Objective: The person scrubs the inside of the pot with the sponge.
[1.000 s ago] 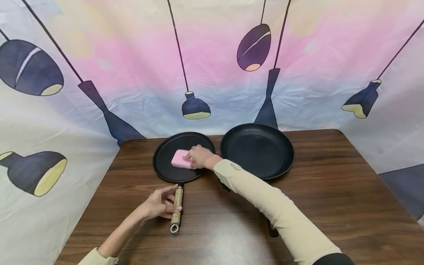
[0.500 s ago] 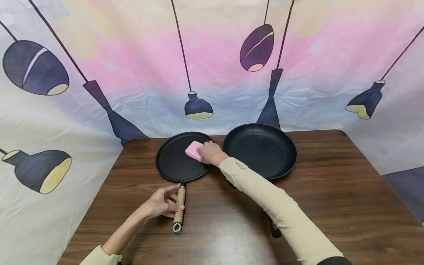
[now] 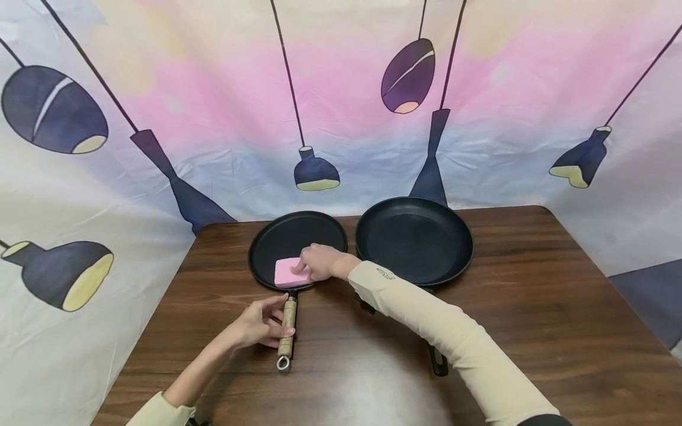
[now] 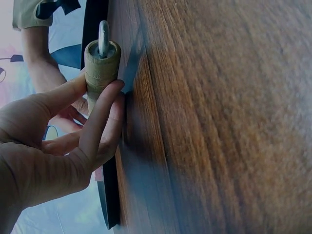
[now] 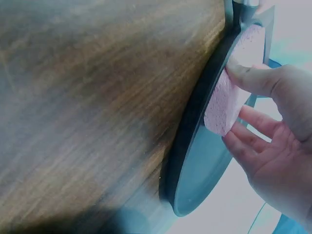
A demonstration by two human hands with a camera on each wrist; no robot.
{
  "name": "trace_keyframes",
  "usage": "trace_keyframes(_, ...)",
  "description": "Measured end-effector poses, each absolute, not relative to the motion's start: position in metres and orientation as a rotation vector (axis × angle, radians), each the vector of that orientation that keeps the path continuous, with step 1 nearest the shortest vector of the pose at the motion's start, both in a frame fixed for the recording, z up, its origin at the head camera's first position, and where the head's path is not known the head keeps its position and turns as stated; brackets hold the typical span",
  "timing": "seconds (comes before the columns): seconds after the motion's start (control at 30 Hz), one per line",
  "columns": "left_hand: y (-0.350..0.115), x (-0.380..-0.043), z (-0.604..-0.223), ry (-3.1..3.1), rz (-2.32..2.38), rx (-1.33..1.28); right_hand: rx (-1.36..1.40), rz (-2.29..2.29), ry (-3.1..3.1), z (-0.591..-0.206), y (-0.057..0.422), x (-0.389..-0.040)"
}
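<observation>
A flat black pan [image 3: 298,234] lies at the back left of the table, its wooden handle [image 3: 288,322] pointing toward me. My left hand [image 3: 256,324] grips that handle from the left, thumb and fingers around it; a metal ring [image 4: 104,39] at the handle's end shows in the left wrist view. In my right hand [image 3: 322,261] is a pink sponge [image 3: 290,272], held between thumb and fingers against the pan's surface near the handle side. The right wrist view shows the sponge's porous side [image 5: 219,107] right by the pan's rim.
A larger, deeper black frying pan [image 3: 414,242] stands close on the right, its black handle [image 3: 439,360] partly under my right sleeve [image 3: 426,322]. Both pans sit near the back edge of the brown wooden table [image 3: 533,296]. A cloth backdrop [image 3: 240,106] with painted lamps hangs behind.
My right hand has slid the sponge across the pan, first up to the right, then back down left to the part near the handle. My left hand keeps its grip on the handle.
</observation>
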State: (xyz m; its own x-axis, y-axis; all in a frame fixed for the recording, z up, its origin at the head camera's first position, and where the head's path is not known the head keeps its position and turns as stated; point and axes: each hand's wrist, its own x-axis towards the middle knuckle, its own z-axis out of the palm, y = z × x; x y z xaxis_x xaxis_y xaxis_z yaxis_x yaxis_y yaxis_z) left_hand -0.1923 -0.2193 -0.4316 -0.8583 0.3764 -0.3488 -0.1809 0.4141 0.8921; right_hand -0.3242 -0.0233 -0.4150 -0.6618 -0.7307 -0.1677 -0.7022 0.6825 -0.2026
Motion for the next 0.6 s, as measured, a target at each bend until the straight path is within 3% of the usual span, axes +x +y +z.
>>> trace_keyframes(0.23,-0.219,-0.189,-0.432,2.151,1.468,0.146,-1.074,-0.231,2.675,-0.418,-0.034,-0.344)
trace_keyframes(0.5,-0.221,-0.189,-0.435,2.15,1.461,0.161,-0.539,0.001,3.016,-0.433,-0.026,-0.379)
trace_keyframes(0.6,-0.221,-0.191,-0.434,2.162,1.447,0.16,-0.479,0.021,3.022,-0.43,-0.024,-0.383)
